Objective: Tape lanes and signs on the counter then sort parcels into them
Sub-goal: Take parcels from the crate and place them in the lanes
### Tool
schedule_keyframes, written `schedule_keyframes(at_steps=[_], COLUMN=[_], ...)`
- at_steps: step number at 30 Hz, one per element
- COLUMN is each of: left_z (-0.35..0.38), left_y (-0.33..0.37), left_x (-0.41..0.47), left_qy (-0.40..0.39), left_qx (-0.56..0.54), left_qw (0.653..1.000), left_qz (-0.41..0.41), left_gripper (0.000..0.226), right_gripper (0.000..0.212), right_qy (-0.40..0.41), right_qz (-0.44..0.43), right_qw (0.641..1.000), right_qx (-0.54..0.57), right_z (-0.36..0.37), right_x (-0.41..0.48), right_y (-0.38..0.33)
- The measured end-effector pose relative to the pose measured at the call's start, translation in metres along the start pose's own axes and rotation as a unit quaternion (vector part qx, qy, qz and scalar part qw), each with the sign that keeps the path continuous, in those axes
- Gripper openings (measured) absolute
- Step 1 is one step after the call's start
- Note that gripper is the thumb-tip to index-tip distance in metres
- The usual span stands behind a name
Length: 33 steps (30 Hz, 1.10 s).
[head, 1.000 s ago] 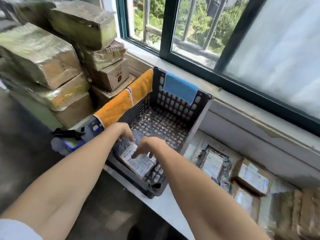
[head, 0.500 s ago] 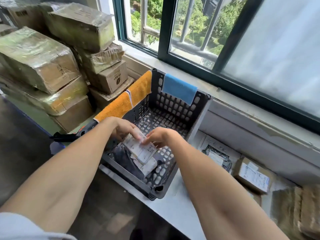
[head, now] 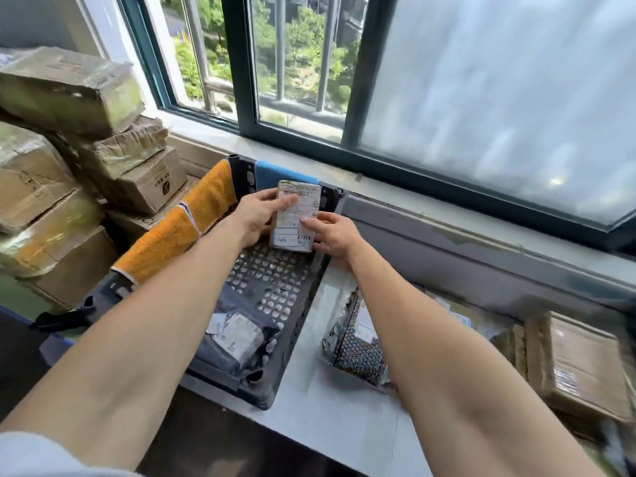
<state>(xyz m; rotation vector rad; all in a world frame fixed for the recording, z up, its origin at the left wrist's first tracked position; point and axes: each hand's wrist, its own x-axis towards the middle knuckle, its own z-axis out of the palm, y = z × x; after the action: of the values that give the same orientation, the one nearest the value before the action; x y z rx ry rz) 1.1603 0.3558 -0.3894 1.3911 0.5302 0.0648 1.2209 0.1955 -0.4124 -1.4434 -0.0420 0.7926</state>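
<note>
Parcel (head: 296,220) gripped by left hand (head: 256,215), right hand (head: 332,232); label (head: 300,201) print illegible.

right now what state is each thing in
small parcel, held upright over the crate by both hands, label facing the camera
left hand, grips the small parcel's left edge
right hand, pinches its right edge
crate, on the counter, one grey mailer lying inside
orange towel, draped over the crate's left wall
blue cloth, draped over its far wall
</note>
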Motion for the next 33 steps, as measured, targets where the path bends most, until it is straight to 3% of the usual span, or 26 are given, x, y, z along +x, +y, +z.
schedule_keyframes(at_steps=[7,12,18,26,30,33], left_z=[0.066,0.146,0.252,0.343,0.352,0.342], left_y=[0.007,0.009,-0.020,-0.072,-0.118,-0.156], left_x=[-0.008,-0.009,-0.025,-0.033,-0.041,-0.050], left_qy=[-0.052,-0.137,-0.249,-0.304,-0.294,-0.304], left_qx=[0.010,0.032,0.099,0.173,0.207,0.242], left_qw=[0.999,0.990,0.963,0.935,0.923,0.898], left_qz=[0.010,0.024,0.003,-0.061,-0.138,-0.206], left_gripper=[0.044,0.032,0.034,0.039,0.040,0.027], right_gripper=[0.045,0.046,0.044,0.042,0.054,0.049], right_qy=[0.050,0.149,0.267,0.319,0.286,0.260], right_qz=[-0.044,-0.123,-0.118,-0.024,0.128,0.223], right_qw=[0.997,0.981,0.954,0.946,0.947,0.928], right_qx=[0.028,0.020,0.062,0.048,-0.070,-0.149], right_z=[-0.059,-0.131,-0.254,-0.342,-0.361,-0.367], right_x=[-0.043,-0.089,-0.157,-0.180,-0.172,-0.167], right_y=[-0.013,-0.019,-0.021,0.019,0.064,0.102])
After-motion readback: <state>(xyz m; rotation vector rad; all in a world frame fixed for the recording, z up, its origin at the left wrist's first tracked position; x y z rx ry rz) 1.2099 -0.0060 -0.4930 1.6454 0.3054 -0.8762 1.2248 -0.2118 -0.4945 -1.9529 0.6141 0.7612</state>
